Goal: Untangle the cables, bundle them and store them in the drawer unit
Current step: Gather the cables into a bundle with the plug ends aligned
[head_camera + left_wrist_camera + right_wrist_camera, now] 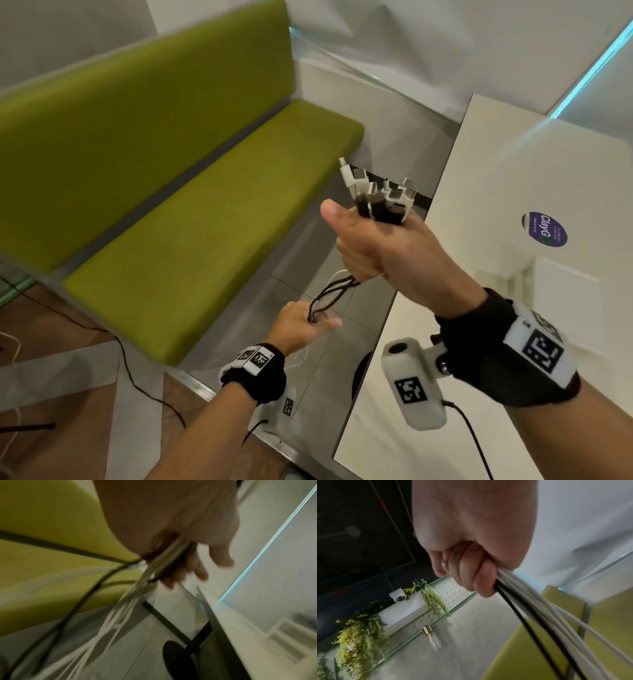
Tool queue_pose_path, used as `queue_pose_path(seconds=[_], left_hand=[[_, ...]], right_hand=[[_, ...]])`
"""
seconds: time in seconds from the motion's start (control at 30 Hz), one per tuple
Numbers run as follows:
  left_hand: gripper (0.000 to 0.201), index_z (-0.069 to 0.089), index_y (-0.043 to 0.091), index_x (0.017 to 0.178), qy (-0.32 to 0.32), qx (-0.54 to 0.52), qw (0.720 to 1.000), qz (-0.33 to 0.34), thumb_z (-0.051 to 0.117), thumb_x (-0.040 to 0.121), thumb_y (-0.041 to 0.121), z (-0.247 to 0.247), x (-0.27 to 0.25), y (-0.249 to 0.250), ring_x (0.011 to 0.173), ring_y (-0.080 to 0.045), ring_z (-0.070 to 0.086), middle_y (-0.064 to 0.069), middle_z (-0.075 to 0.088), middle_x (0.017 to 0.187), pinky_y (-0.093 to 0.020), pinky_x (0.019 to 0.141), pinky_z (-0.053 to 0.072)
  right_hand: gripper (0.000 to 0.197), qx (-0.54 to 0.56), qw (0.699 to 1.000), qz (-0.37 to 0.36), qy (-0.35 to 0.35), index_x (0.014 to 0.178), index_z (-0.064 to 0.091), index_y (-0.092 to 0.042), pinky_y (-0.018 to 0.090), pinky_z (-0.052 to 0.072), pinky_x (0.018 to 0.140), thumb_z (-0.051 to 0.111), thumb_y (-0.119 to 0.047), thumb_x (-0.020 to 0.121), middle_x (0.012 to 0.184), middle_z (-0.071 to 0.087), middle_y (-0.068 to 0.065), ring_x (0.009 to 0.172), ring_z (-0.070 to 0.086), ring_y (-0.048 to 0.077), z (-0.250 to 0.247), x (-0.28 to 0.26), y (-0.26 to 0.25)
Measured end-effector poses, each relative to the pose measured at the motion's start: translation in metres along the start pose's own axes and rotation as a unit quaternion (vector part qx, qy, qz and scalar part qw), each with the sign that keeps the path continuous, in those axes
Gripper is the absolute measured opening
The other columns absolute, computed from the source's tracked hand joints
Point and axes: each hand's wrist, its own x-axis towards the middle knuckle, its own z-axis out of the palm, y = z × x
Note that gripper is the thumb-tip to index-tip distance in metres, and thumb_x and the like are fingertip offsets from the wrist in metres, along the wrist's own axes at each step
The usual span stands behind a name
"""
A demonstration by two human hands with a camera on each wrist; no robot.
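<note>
My right hand (363,253) is raised in a fist round a bundle of black and white cables. Their connector ends (376,195) stick up out of the top of the fist. Below the fist the cables (332,291) run down and left into my left hand (301,325), which curls round them lower down. In the left wrist view, blurred pale cables (137,595) pass through the left hand (171,547) and hang below it. The right wrist view shows the right hand (471,574) closed on the cables (530,608). A pale boxy shape (565,291) stands on the table; it is too washed out to identify.
A white table (479,205) with a purple sticker (544,229) is at the right, on a black pedestal base (176,658). A green upholstered bench (205,222) stands along the wall to the left. A black cord (130,370) trails over the floor.
</note>
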Motion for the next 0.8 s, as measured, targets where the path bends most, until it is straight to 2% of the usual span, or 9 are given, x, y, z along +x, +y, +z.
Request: queue_pose_path(seconds=[0.1,0.17,0.23,0.33,0.43,0.53,0.63,0.73,0.8], left_hand=[[0.063,0.058,0.049,0.119,-0.154,-0.065,0.986,0.028,0.085,0.062,0.047,-0.03,-0.015,0.03,0.113,0.017,0.05,0.028,0.058,0.125,-0.015,0.099,0.041],[0.086,0.036,0.059,0.134,-0.181,-0.076,0.976,0.099,0.086,0.065,0.042,-0.051,-0.027,0.059,0.129,0.022,0.029,0.04,0.036,0.139,-0.008,0.107,0.025],[0.08,0.037,0.061,0.132,-0.204,-0.125,0.957,0.163,0.077,0.063,0.056,-0.063,-0.038,0.094,0.137,0.012,0.028,0.04,0.037,0.14,-0.012,0.111,0.023],[0.061,0.056,0.041,0.116,-0.229,-0.202,0.935,0.182,0.073,0.062,0.062,-0.065,-0.048,0.137,0.124,0.001,0.051,0.028,0.061,0.119,-0.019,0.106,0.037],[0.011,0.066,0.041,0.084,-0.2,-0.231,0.93,0.206,0.067,0.08,0.051,-0.052,-0.052,0.155,0.074,-0.008,0.059,0.013,0.066,0.08,-0.02,0.071,0.047],[0.034,0.062,0.04,0.069,-0.126,-0.221,0.943,0.216,0.051,0.078,0.071,-0.041,-0.053,0.149,0.058,-0.001,0.046,0.016,0.058,0.066,-0.014,0.058,0.037],[0.049,0.047,0.033,0.064,-0.051,-0.153,0.959,0.234,0.033,0.082,0.077,-0.037,-0.046,0.143,0.051,-0.003,0.038,0.016,0.049,0.056,-0.017,0.054,0.029],[0.049,0.043,0.038,0.061,-0.012,-0.113,0.96,0.256,0.025,0.087,0.075,-0.035,-0.045,0.141,0.049,-0.005,0.035,0.014,0.045,0.054,-0.021,0.053,0.024],[0.047,0.043,0.038,0.06,-0.012,-0.131,0.96,0.249,0.029,0.089,0.072,-0.03,-0.049,0.142,0.05,-0.006,0.033,0.013,0.043,0.055,-0.025,0.053,0.024]], right_hand=[[0.05,0.049,0.998,0.005,-0.036,0.047,0.033,-0.031,0.029,0.016,0.045,0.054,-0.031,0.093,0.045,0.024,-0.012,0.04,0.015,0.013,-0.008,-0.001,0.002],[0.051,0.085,0.995,0.005,-0.046,0.048,0.035,-0.031,0.028,0.016,0.044,0.056,-0.031,0.094,0.045,0.024,-0.012,0.039,0.016,0.011,-0.01,-0.002,0.006],[0.049,0.105,0.993,0.011,-0.058,0.049,0.033,-0.026,0.027,0.017,0.044,0.056,-0.035,0.091,0.046,0.023,-0.009,0.039,0.017,0.011,-0.01,-0.003,0.012],[0.054,0.094,0.994,0.011,-0.057,0.053,0.032,-0.013,0.027,0.019,0.044,0.055,-0.038,0.094,0.047,0.025,-0.001,0.04,0.019,0.015,-0.008,-0.005,0.02],[0.053,0.072,0.997,-0.001,-0.01,0.06,0.049,-0.002,0.02,0.028,0.041,0.044,-0.04,0.097,0.053,0.044,0.011,0.038,0.035,0.015,-0.013,-0.007,0.02],[0.054,0.068,0.997,0.006,0.037,0.071,0.062,-0.003,0.028,0.038,0.05,0.039,-0.042,0.1,0.074,0.062,0.016,0.059,0.054,0.023,-0.019,-0.01,0.022],[0.052,0.066,0.995,0.013,0.07,0.079,0.067,-0.007,0.031,0.044,0.063,0.039,-0.046,0.099,0.093,0.069,0.014,0.07,0.06,0.015,-0.019,-0.013,0.03],[0.054,-0.019,0.993,-0.006,0.119,0.08,0.075,-0.023,0.043,0.037,0.104,0.038,-0.059,0.095,0.107,0.071,0.003,0.112,0.062,0.017,-0.021,-0.012,0.042],[0.055,-0.047,0.992,-0.007,0.12,0.083,0.076,-0.025,0.046,0.031,0.112,0.037,-0.061,0.095,0.11,0.071,0.001,0.122,0.056,0.018,-0.02,-0.012,0.043]])
